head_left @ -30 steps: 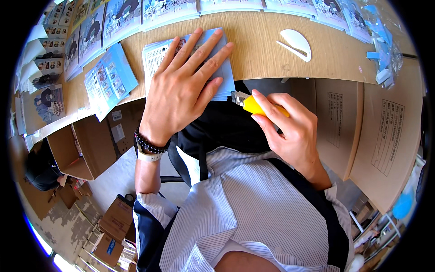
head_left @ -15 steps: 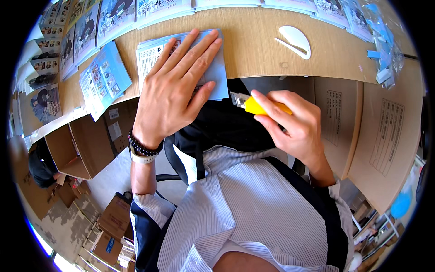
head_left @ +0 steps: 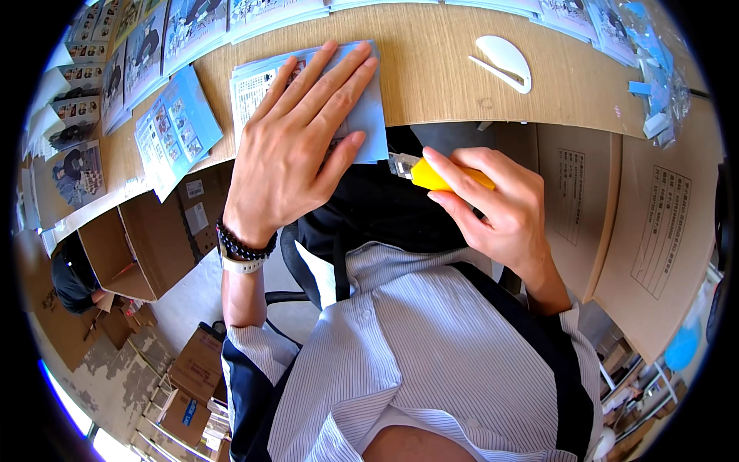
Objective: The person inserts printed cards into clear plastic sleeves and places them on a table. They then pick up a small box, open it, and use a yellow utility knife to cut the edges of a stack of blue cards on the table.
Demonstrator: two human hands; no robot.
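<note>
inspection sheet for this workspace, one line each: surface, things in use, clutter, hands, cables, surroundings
Surface: light brown wood-grain table
Things in use: stack of light blue printed sheets, jutting past the table's near edge; yellow-bodied, metal-tipped cutter by the stack's near right corner, contact unclear
Clutter: white rounded plastic tool; crumpled clear plastic with blue pieces at the table's right end
Hands: left hand flat on the stack; right hand gripping the cutter
Cables: nothing seen
Surroundings: large brown cardboard box at right; open brown cardboard box at left, both below tabletop level
</note>
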